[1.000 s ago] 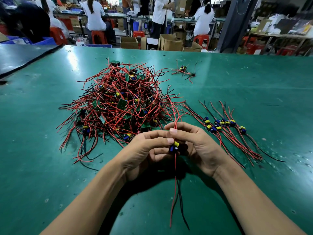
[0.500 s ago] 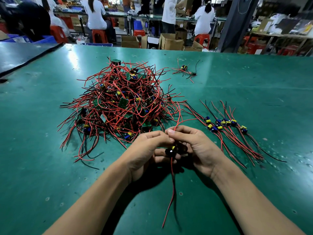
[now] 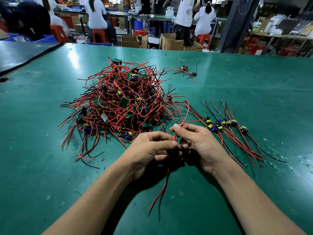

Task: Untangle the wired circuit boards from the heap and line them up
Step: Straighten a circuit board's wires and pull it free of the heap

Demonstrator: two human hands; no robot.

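Observation:
A heap (image 3: 122,106) of small green circuit boards tangled in red and black wires lies on the green table (image 3: 50,167) ahead of me. To its right, several separated boards (image 3: 225,123) lie in a row with their wires trailing toward me. My left hand (image 3: 150,151) and my right hand (image 3: 198,143) meet just below the heap, holding one wired board (image 3: 171,152) between them. The board is mostly hidden by my fingers. My right fingertips pinch its red wire (image 3: 185,116), which curves up toward the heap. Its other wires (image 3: 162,192) hang toward me.
A small separate tangle (image 3: 185,70) of boards and wires lies at the far middle of the table. A dark mat (image 3: 20,55) covers the far left corner. Beyond the far edge, people sit at benches among cardboard boxes (image 3: 171,42) and red stools.
The held board has slipped deeper between my fingers and is now barely visible. My right fingers have moved up along the red wire, which now bends to the right instead of running straight.

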